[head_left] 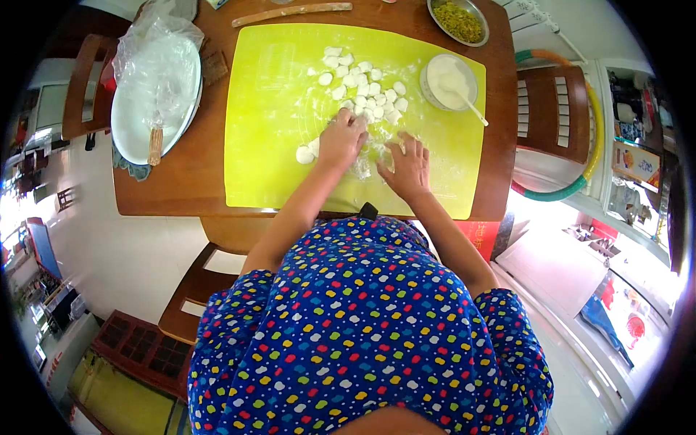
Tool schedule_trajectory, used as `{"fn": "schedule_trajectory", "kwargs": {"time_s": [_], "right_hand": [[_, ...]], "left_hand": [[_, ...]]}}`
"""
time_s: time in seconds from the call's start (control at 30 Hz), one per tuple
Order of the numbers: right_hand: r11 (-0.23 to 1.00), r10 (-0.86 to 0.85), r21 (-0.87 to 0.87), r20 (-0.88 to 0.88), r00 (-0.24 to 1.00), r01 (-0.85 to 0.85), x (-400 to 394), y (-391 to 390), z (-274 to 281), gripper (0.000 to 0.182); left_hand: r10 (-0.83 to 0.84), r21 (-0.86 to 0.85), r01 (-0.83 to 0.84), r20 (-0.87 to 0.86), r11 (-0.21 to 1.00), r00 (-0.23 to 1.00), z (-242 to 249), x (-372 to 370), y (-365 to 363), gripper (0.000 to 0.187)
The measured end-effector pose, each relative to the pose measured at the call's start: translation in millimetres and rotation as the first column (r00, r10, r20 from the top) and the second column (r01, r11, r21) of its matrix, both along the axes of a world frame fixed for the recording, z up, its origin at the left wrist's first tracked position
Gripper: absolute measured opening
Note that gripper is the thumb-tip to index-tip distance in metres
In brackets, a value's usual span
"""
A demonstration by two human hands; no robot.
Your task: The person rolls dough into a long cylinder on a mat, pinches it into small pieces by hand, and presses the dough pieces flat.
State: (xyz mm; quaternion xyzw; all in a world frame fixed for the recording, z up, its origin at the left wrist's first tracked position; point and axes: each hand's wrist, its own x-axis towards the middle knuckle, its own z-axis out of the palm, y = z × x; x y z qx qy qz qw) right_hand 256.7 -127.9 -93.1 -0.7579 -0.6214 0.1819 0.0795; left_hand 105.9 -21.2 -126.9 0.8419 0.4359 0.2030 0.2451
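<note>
In the head view, the dough pieces [375,88] are lying in a loose cluster on the mat [264,130], just ahead of both hands. The left grip [344,140] is reaching to the cluster's near edge, its fingers curling downward; the back of the hand is hiding what lies beneath, so whether it is holding a piece cannot be told. The nearest visible pieces are sitting right at its fingertips, while most are spreading farther out, ahead and to the right. Two more pieces [305,154] are resting apart from the cluster, just left of the left wrist.

The right grip [407,167] is hanging palm down with fingers parted and slightly bent, holding nothing visible; the cluster is lying ahead of it and a little to its left. Flour [360,165] is dusting the mat between the two hands.

A bowl [425,91] is standing at the mat's right side, with a spoon [473,109] leaning out over its rim. Beyond the mat, a stick [292,13] and a dish [483,30] of filling are resting on the tabletop [170,192]. A basin [129,138] is standing at the left, plastic film [161,61] bunching over it.
</note>
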Motion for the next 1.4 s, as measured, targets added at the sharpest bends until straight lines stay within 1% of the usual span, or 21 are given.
{"fn": "schedule_trajectory", "kwargs": {"time_s": [0.03,0.17,0.3,0.37,0.4,0.43,0.47,0.53,0.67,0.73,0.77,0.83,0.9,0.93,1.0,1.03,1.1,1.13,1.2,1.33,1.4], "right_hand": [[0.994,0.034,0.103,0.098,0.995,-0.044,-2,3,1,0.047],[0.978,0.155,0.113,0.174,0.972,-0.176,2,-10,-44,0.070],[0.968,0.150,0.177,0.164,0.975,-0.178,6,-6,-40,0.067],[0.958,-0.017,0.284,-0.094,0.995,0.044,13,-2,-54,0.059],[0.959,-0.010,0.279,-0.098,0.995,0.037,12,3,-53,0.059],[0.942,-0.126,0.290,-0.166,0.978,0.170,14,12,-53,0.057],[0.907,-0.240,0.293,-0.232,0.943,0.303,16,21,-51,0.055],[0.882,-0.265,0.335,-0.225,0.938,0.330,16,44,-41,0.049],[0.910,-0.296,0.232,-0.213,0.931,0.343,23,66,-39,0.039],[0.919,-0.321,0.169,-0.200,0.926,0.355,28,67,-31,0.034],[0.909,-0.368,0.107,-0.245,0.897,0.402,28,63,-18,0.031],[0.899,-0.410,0.036,-0.280,0.868,0.436,31,47,-9,0.027],[0.881,-0.422,-0.034,-0.508,0.751,0.471,36,31,-16,0.020],[0.881,-0.421,-0.035,-0.509,0.750,0.471,36,27,-20,0.020],[0.791,-0.461,-0.280,-0.857,0.229,0.544,37,17,-22,0.020],[0.788,-0.463,-0.278,-0.855,0.232,0.549,38,14,-20,0.020],[0.759,-0.363,-0.437,-0.899,-0.243,0.483,33,12,-5,0.024],[0.757,-0.363,-0.437,-0.900,-0.243,0.486,30,11,3,0.024],[0.769,-0.354,-0.470,-0.877,-0.323,0.433,26,13,15,0.030],[0.785,-0.433,-0.460,-0.887,-0.164,0.416,23,12,12,0.028],[0.788,-0.503,-0.381,-0.851,0.150,0.483,34,11,7,0.024]], "left_hand": [[-0.011,0.011,0.011,-0.006,1.000,1.000,2,-2,1,0.017],[-0.042,0.091,0.042,-0.006,0.995,0.999,0,-45,-17,0.018],[-0.101,0.073,0.119,-0.223,0.990,0.970,2,-69,-27,0.032],[-0.129,0.091,0.161,-0.283,0.983,0.950,5,-62,-25,0.042],[-0.101,0.118,0.129,-0.215,0.985,0.971,17,-51,-25,0.052],[-0.078,0.141,0.098,-0.146,0.985,0.986,23,-44,-25,0.063],[-0.077,0.137,0.097,-0.148,0.986,0.986,17,-42,-26,0.063],[-0.104,0.107,0.130,-0.223,0.986,0.969,1,-37,-26,0.075],[-0.098,0.215,0.158,-0.267,0.964,0.959,-17,-44,-20,0.069],[0.123,0.374,0.037,-0.395,0.927,0.910,-36,-55,-9,0.062],[0.238,0.392,-0.118,-0.271,0.912,0.933,-32,-57,-1,0.053],[0.173,0.348,-0.098,-0.192,0.933,0.966,-18,-58,8,0.049],[-0.031,0.235,0.040,-0.041,0.971,0.999,5,-50,21,0.044],[-0.031,0.236,0.041,-0.042,0.971,0.999,12,-36,19,0.044],[-0.191,0.124,0.166,0.227,0.978,0.955,21,-4,8,0.043],[-0.195,0.124,0.170,0.233,0.978,0.953,21,9,2,0.043],[0.040,-0.421,0.177,0.458,0.889,0.888,22,25,-10,0.044],[0.037,-0.421,0.181,0.459,0.889,0.888,22,26,-11,0.044],[0.408,-0.845,0.368,0.515,0.387,0.754,24,27,-11,0.045],[0.407,-0.878,0.337,0.460,0.339,0.789,7,8,-10,0.042],[0.153,-0.580,0.092,0.360,0.810,0.920,15,-10,-7,0.031]]}}
